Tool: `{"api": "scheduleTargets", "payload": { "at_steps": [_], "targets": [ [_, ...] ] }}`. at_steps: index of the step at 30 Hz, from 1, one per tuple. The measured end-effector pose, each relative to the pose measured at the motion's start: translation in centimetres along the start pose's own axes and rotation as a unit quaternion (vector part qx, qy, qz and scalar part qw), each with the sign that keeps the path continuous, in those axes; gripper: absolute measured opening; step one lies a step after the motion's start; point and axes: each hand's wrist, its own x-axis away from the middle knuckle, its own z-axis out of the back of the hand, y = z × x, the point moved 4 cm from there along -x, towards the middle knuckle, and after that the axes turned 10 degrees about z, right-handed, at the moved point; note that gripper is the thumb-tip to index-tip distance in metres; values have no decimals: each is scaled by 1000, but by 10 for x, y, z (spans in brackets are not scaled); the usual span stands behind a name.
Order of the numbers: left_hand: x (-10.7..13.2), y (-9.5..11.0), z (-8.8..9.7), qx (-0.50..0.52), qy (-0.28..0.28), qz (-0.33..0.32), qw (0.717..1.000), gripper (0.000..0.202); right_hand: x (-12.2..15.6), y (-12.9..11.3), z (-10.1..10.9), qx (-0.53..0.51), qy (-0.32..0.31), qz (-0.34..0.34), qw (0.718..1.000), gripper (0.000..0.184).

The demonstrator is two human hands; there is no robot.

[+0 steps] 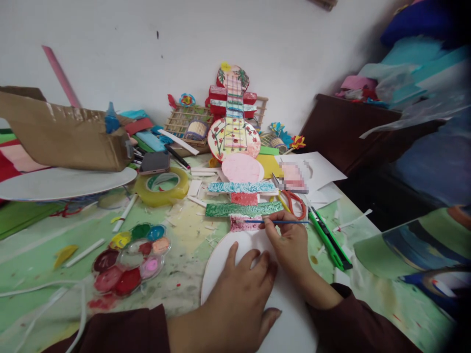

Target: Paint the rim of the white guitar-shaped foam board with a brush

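Observation:
My right hand [289, 240] pinches a thin blue paintbrush [290, 222], its tip on the dark red painted strip [245, 224] of a cardboard guitar-shaped piece. My left hand [239, 289] lies with fingers spread on the piece's white rounded body [217, 264]. Above the dark red strip run a green painted crossbar [235, 210], a red section [244, 198], a blue-and-white crossbar [239, 188] and a pink oval [241, 168]. A flower-shaped paint palette [138, 252] with several colours sits left of my left hand.
A finished painted guitar model [233, 132] leans at the back. Right of the piece lie orange-handled scissors [296, 205] and a green utility knife [331, 240]. Yellow tape [162, 187], a phone [154, 163] and a cardboard box [66, 137] are at left. A white cord [83, 304] crosses the lower left.

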Motion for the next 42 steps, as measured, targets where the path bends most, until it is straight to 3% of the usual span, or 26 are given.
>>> {"api": "scheduleTargets", "payload": {
  "at_steps": [42],
  "targets": [
    [1, 1, 2, 9, -12, 4, 1000, 63, 2, -1, 3, -45, 16, 21, 999, 9]
  ]
}}
